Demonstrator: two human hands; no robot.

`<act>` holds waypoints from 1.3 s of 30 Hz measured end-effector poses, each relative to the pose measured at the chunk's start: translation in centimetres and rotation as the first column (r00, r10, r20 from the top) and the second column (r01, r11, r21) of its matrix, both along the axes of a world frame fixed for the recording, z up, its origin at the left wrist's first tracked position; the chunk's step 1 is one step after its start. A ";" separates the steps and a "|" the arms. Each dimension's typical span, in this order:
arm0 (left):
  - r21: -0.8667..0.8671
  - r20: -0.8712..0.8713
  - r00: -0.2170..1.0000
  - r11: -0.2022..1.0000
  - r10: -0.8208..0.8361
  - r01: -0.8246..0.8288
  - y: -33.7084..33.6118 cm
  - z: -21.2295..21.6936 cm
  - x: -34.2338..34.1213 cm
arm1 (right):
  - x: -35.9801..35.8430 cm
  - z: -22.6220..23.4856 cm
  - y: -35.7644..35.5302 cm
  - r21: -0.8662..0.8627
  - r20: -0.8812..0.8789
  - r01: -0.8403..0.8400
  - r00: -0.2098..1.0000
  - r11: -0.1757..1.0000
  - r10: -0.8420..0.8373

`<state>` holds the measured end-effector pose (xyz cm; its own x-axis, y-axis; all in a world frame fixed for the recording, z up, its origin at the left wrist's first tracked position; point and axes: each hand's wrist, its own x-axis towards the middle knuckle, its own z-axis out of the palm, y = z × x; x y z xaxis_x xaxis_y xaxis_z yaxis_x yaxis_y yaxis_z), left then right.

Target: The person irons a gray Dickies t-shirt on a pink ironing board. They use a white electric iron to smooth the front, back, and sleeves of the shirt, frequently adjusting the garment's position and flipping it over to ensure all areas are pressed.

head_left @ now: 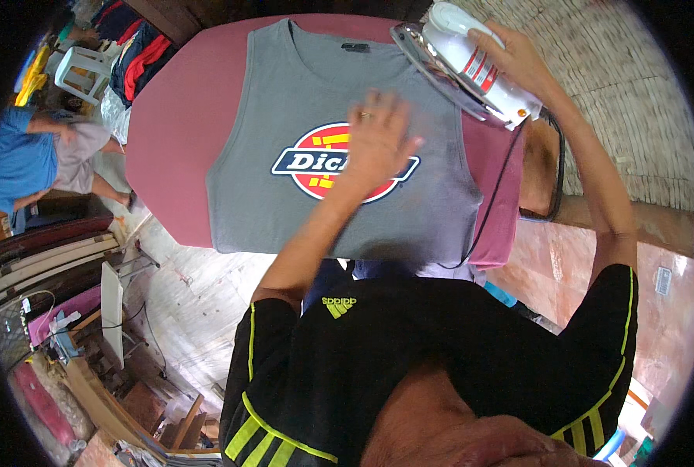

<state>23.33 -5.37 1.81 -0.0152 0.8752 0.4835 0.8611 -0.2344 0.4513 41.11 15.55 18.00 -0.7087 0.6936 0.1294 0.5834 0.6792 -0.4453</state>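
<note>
So, clock centred on print (306,162): gray sleeveless shirt (273,93) lies flat on maroon ironing board (177,148), bare board showing at 9 o'clock. Left hand (382,140) palm down, covering print's 2-to-3 o'clock side, fingers slightly spread, blurred. Right hand (516,58) farther out at 2 o'clock, fingers curled round handle of white iron (467,62); iron overlaps shirt's edge, contact unclear. Dark cord (498,187) trails toward 5. White stool (84,61) at 10; person in blue top (21,156) at 9.

Matt cloth tank top (269,101), smooth cloth ironing-board cover (175,117), glossy plastic iron (471,66), shiny metal soleplate (431,70)
</note>
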 end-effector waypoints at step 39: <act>-0.159 -0.128 0.951 0.940 0.283 -0.301 -0.9 0.4 -5.0 | -12.9 -3.9 -0.9 -0.018 0.089 -0.129 0.987 0.991 0.130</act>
